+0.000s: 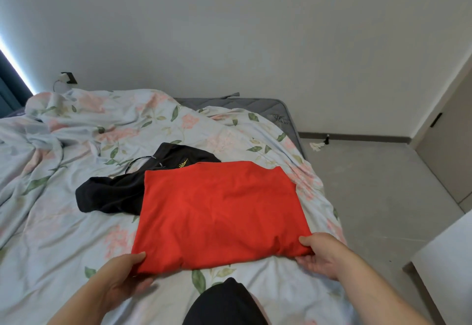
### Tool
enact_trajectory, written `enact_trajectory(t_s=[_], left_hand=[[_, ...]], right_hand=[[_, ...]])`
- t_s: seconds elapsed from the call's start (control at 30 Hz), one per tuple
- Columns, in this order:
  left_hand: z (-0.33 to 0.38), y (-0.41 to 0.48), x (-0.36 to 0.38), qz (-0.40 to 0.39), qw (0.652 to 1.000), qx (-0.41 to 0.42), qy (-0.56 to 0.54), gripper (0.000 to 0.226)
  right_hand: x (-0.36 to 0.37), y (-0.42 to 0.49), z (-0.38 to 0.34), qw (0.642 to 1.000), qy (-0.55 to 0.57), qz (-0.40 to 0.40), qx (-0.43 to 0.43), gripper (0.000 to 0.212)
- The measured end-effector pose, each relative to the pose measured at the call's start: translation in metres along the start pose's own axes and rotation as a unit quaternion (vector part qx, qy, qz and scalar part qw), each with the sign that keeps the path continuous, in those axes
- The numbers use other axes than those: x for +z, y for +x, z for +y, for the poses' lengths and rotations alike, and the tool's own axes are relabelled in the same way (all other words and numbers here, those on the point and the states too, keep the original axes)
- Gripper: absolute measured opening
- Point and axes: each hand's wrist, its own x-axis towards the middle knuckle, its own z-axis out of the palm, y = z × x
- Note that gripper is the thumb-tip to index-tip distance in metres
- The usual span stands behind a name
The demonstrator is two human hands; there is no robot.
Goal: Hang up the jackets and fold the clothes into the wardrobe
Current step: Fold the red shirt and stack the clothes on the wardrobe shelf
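At bottom edge: dark cloth (224, 304) on the person's own body, cropped, body part unclear.

Just beyond: pinching the near-left corner of the red garment (219, 214) with the left hand (125, 273), thumb on top, fingers tucked beneath. Gripping the near-right corner with the right hand (319, 255) the same way, thumb over the fabric, fingers curled under.

Folded into a rough rectangle and lying flat on the floral duvet (63, 222), near the bed's foot and right side. Bunched slightly at the right-hand corner.

Behind and to the left: black garment (115, 191), rumpled, unfolded, yellow lettering partly showing, thin strap or cord looped at its far side. Overlapped along its right edge by the red one.

Farther: duvet heaped in folds toward the left; bare grey quilted mattress (255, 106) exposed at the far right corner.

On the grey floor (370, 197) by the skirting: a white crumpled scrap (316, 145) beside a small dark object (327, 139), too small to identify.

On the far wall, left: a plug in a socket (67, 78), cable hanging.

At right: beige door (449, 151) with dark handle; white furniture corner (447, 255) nearer.
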Motion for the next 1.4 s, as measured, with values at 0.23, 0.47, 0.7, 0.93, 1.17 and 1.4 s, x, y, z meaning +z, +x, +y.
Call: enact_trajectory(t_s=[0.23,0.47,0.7,0.93,1.17,1.4], left_hand=[[0.015,-0.035,-0.014,0.011,0.982,0.143,-0.123,0.050],[0.051,-0.093,-0.025,-0.114,0.916,0.239,-0.301,0.023],[0.098,-0.155,-0.034,-0.265,0.844,0.278,-0.375,0.108],[0.119,-0.185,-0.041,-0.341,0.758,0.271,-0.486,0.107],[0.119,-0.159,-0.015,-0.306,0.768,0.211,-0.521,0.113],[0.148,-0.100,0.036,-0.241,0.827,0.162,-0.481,0.077]], right_hand=[[-0.014,-0.047,-0.030,0.983,0.029,0.006,-0.179,0.034],[-0.031,-0.104,-0.058,0.943,0.089,-0.112,-0.300,0.049],[-0.048,-0.158,-0.104,0.893,0.142,-0.309,-0.294,0.092],[-0.087,-0.174,-0.111,0.803,0.196,-0.487,-0.283,0.065],[-0.072,-0.147,-0.114,0.822,0.227,-0.445,-0.273,0.082],[-0.034,-0.080,-0.131,0.900,0.252,-0.291,-0.205,0.113]])
